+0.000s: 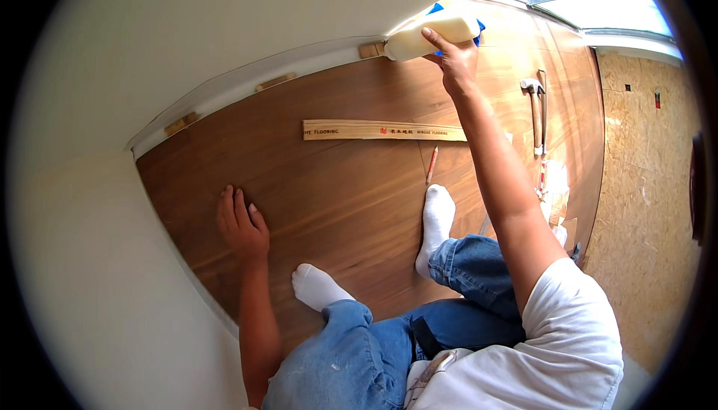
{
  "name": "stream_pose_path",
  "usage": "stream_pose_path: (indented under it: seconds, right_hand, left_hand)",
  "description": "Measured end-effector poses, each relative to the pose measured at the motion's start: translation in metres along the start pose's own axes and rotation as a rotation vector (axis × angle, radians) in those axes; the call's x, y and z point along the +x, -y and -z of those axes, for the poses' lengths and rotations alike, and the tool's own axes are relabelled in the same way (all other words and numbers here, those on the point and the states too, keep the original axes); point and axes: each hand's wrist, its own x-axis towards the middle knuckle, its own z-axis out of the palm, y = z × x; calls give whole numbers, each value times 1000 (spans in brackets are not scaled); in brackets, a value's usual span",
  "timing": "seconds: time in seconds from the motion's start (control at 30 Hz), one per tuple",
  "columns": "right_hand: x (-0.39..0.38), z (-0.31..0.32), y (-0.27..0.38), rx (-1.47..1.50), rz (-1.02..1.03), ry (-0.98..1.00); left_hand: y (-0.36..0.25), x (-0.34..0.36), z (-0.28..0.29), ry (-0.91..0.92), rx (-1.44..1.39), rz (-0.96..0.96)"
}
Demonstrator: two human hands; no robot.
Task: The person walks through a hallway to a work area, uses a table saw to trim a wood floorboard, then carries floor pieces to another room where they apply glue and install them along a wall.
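Note:
My right hand (452, 54) is closed round a cream-white bottle (415, 40) at the top, by the wall; blue pieces show behind it. My left hand (241, 219) rests open on the wooden floor (359, 215) at the left, fingers apart, holding nothing. A pale wooden strip (351, 129) with printing on it lies across the boards below the bottle. A red-and-white pencil (432, 164) lies near my right foot. Further right are a hammer (535, 111) and a long dark bar (543, 96) beside it.
A white wall (187, 51) runs along the left and top, with small wooden blocks (179, 123) at its foot. A bright window (598, 2) is at top right, an OSB board surface (639, 185) at right. Pale items (553, 189) lie below the hammer. My socked feet (318, 283) are on the floor.

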Motion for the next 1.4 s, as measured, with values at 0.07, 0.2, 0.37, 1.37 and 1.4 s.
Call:
stream_pose_path:
  seconds: [0.07, 0.2, 0.37, 1.37, 1.4]
  right_hand:
    - [0, 3, 4, -18, 12, -2]
    - [-2, 8, 6, -64, 10, 30]
    - [-12, 9, -11, -81, 196, 3]
    - [-45, -3, -11, 76, 64, -26]
    - [-46, -6, -10, 90, 32, -19]
  left_hand:
    - [0, 0, 0, 1, 9, -5]
    - [-3, 0, 0, 0, -1, 11]
    - [-8, 2, 1, 8, 13, 13]
    - [0, 2, 6, 4, 14, 40]
    - [0, 2, 7, 6, 10, 36]
